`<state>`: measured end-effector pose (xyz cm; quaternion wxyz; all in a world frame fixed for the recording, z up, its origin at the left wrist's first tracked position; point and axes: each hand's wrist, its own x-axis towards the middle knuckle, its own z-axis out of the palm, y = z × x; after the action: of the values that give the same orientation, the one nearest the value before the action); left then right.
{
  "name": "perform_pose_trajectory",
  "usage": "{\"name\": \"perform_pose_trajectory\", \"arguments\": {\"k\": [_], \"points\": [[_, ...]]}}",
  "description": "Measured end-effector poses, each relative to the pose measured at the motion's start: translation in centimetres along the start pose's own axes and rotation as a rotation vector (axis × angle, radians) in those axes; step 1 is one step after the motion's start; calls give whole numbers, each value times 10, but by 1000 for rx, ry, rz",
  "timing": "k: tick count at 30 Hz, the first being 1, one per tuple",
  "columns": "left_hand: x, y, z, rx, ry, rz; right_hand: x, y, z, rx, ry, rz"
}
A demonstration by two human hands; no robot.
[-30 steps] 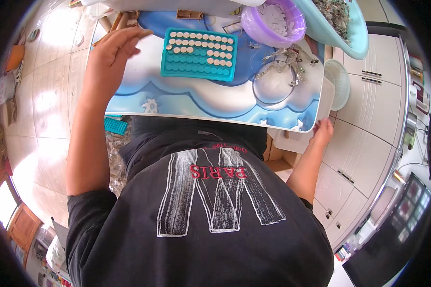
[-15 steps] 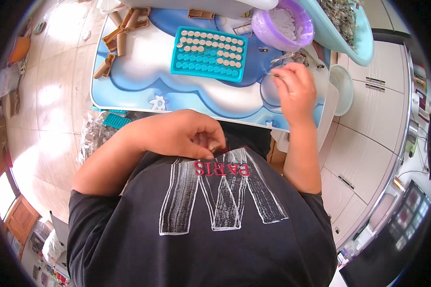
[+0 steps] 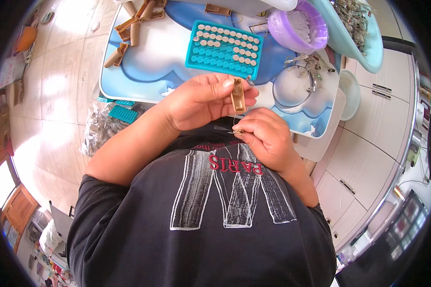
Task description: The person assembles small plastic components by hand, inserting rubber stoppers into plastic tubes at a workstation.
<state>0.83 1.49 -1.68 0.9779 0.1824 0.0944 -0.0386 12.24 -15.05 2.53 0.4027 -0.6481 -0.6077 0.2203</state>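
Black shirt [image 3: 201,253]: one row of red capital letters [image 3: 235,165], inverted in view. Smaller red lettering [image 3: 214,147] above it appears too indistinct to read.

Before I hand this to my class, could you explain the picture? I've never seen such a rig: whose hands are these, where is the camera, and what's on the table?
There is no machine: a person works bare-handed. A wide fisheye camera worn on the head looks down, so straight edges bend toward the rim. The left hand holds a hollow brown piece. The right hand, just below, pinches a small clump, too small to make out. On the patterned table lie a turquoise tray bearing round white discs, a purple bowl, other brown pieces to the left and a wiry tangle to the right.
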Motion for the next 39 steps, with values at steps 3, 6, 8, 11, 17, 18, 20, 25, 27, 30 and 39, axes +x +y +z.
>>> {"name": "perform_pose_trajectory", "arguments": {"k": [3, 6, 8, 11, 17, 18, 20, 25, 27, 30, 39], "points": [[-7, 1, -1, 62, -5, -16, 3, 2, -6, 38, 12, 46], [-10, 7, -2, 219, -73, -20, 8, 7, -14, 89, 192, 159], [-13, 9, 0, 410, -44, -20, 21, 8, -19, -1, 295, 231], [-15, 11, 2, 491, -65, -52, 32, 7, -16, -33, 225, 160], [-18, 10, 5, 543, 0, -17, 36, 12, -11, -278, 209, -14], [-18, 12, 7, 543, 1, -16, 35, 13, -9, -316, 275, -56], [-17, 13, 11, 150, 134, 44, 33, 9, -8, -274, 294, -49], [-14, 9, 1, 157, 182, 16, 38, 2, 5, -163, 304, -72], [-12, 3, -2, 111, 145, 20, 42, 3, 13, -55, 323, -62], [-10, 0, -10, -24, 90, 21, 47, 4, 18, -34, 269, -83], [-13, -3, 21, 504, 483, 151, 49, 9, 19, -336, 392, -183]]}}
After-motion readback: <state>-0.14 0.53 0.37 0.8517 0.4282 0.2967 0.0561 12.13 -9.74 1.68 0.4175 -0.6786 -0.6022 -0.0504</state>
